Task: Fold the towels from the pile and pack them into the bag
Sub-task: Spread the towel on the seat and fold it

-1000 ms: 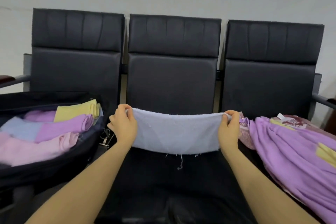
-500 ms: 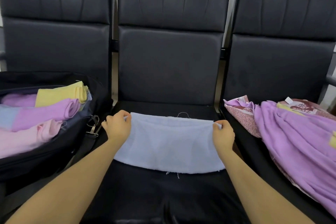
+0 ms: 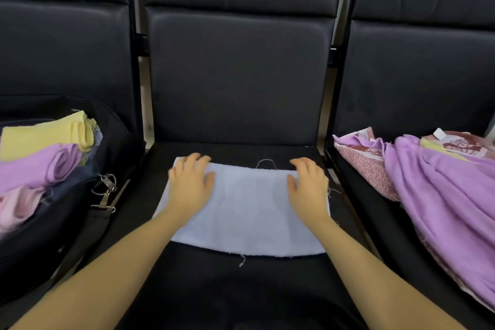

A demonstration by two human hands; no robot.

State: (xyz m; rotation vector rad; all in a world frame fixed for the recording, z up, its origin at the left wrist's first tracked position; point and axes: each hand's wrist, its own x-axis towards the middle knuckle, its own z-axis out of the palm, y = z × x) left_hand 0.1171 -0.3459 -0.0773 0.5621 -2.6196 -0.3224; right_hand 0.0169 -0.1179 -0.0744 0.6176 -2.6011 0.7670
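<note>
I have the pale blue towel point(image 3: 249, 211) laid flat on the middle seat point(image 3: 241, 284), low in the centre of the frame, because a firm level surface lets me press it square before the next fold. My left hand point(image 3: 190, 187) rests palm down on its left part and my right hand point(image 3: 308, 187) on its right part, fingers point(image 3: 199, 162) spread and straight, gripping nothing, only bearing down so the cloth lies smooth. Loose threads trail off its far and near edges. The bag point(image 3: 80, 222) sits open on the seat at the left edge, with yellow, purple and pink folded towels point(image 3: 45, 158) already inside, close enough to reach without standing. The unfolded pile point(image 3: 439, 195), mostly purple, lies on the seat at the right edge, so I judge several towels remain.
</note>
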